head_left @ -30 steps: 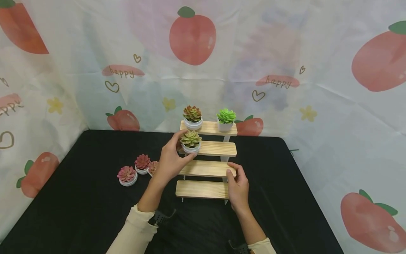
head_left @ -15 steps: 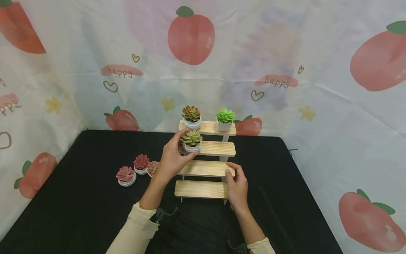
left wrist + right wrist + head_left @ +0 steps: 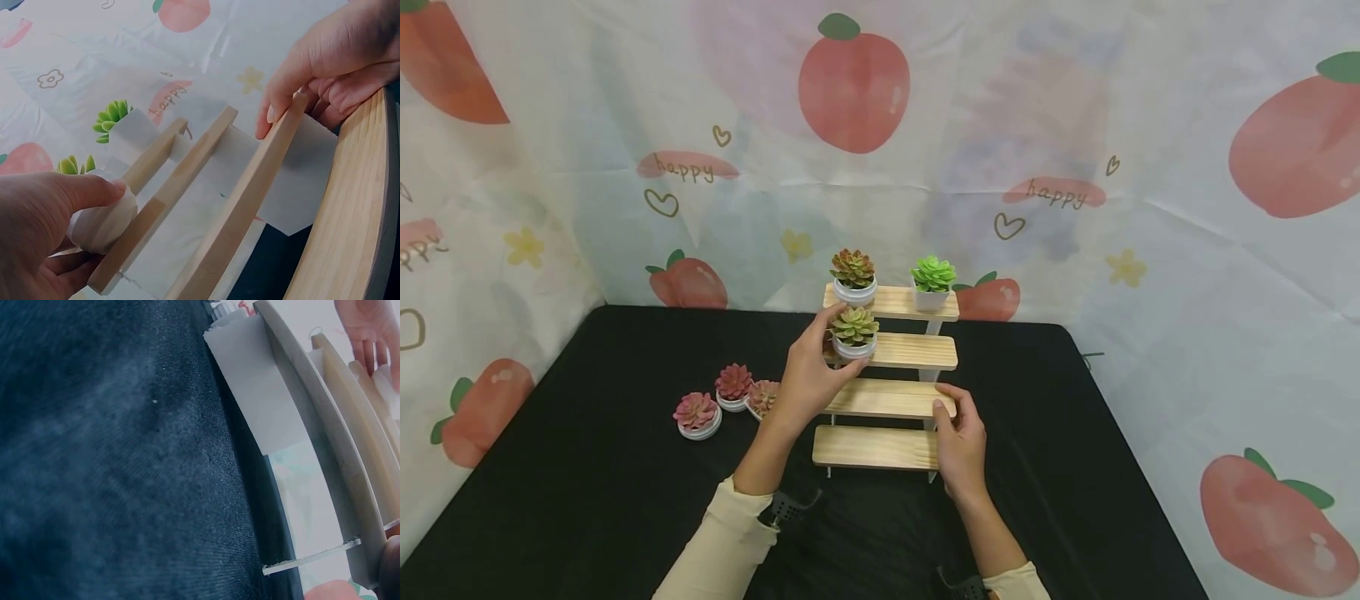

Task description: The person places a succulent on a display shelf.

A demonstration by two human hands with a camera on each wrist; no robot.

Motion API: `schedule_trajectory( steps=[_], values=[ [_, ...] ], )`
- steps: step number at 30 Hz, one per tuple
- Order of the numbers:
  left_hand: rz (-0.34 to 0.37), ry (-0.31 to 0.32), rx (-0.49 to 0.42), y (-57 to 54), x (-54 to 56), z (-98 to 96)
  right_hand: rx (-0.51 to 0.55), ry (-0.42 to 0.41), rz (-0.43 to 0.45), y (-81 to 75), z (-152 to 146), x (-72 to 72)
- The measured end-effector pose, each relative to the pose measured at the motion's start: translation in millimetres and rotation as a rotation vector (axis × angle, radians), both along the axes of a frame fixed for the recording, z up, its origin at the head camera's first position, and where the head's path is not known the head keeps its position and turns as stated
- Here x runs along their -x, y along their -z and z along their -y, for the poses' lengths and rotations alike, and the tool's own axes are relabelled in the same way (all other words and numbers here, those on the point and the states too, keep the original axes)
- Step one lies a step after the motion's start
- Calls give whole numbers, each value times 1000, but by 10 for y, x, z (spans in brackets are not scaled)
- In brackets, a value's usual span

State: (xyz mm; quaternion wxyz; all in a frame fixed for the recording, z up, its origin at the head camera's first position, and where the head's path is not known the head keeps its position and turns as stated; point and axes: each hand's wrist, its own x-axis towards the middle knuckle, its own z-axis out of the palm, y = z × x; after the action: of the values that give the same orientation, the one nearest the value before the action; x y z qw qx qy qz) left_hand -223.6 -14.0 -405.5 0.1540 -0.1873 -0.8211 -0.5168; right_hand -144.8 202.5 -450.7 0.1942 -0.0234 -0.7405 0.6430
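Note:
My left hand (image 3: 810, 375) pinches the white pot of a pale green succulent (image 3: 854, 327) at the left end of the second shelf from the top. In the left wrist view the thumb and fingers curl round that white pot (image 3: 103, 225); whether it bears on the shelf I cannot tell. My right hand (image 3: 962, 442) grips the right end of the third shelf (image 3: 880, 398) of a four-tier wooden stand (image 3: 880, 447). On the top shelf sit a reddish-green succulent (image 3: 853, 271) in a round pot, at left, and a bright green succulent (image 3: 932, 279) in a square pot, at right.
Left of the stand, two pink-red succulents (image 3: 697, 412) and a paler pink succulent (image 3: 763, 397), partly behind my left wrist, sit on the black tablecloth (image 3: 587, 467). A fruit-print curtain (image 3: 880, 208) hangs close behind the stand.
The pale green succulent has shifted very slightly to the right and back in my left hand, then stays put. My right hand keeps its hold on the shelf.

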Motion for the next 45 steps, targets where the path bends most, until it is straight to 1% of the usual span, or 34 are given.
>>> schedule_trajectory(
  steps=[5, 10, 14, 17, 21, 23, 26, 29, 32, 35, 40, 45],
  values=[
    [-10, -5, -4, -7, -8, -3, 3, -1, 1, 1, 4, 5],
    [-12, 4, -2, -5, -11, 0, 3, -5, -5, 13, 3, 4],
    [-32, -7, 14, -20, -40, 33, 7, -8, -19, 20, -4, 2],
    [-65, -32, 25, -45, -103, 116, 2, -3, -22, 31, 7, 5],
    [-98, -60, 49, -82, -217, 276, -10, 5, -26, 35, 23, 10],
    [-104, -75, 68, -93, -276, 372, -16, 5, -29, 34, 26, 13],
    [-95, -93, 78, -87, -359, 531, -23, 8, -28, 35, 26, 17],
    [-82, -117, 83, -50, -429, 705, -25, 10, -26, 35, 21, 26],
    [-66, -148, 101, 17, -477, 878, -30, 13, -29, 32, 11, 36],
    [-43, -181, 147, 101, -511, 1067, -39, 16, -36, 32, 3, 43],
    [17, -232, 213, 238, -550, 1375, -50, 22, -30, 46, 7, 45],
    [61, -281, 200, 393, -577, 1583, -50, 26, -23, 64, 24, 41]
  ],
)
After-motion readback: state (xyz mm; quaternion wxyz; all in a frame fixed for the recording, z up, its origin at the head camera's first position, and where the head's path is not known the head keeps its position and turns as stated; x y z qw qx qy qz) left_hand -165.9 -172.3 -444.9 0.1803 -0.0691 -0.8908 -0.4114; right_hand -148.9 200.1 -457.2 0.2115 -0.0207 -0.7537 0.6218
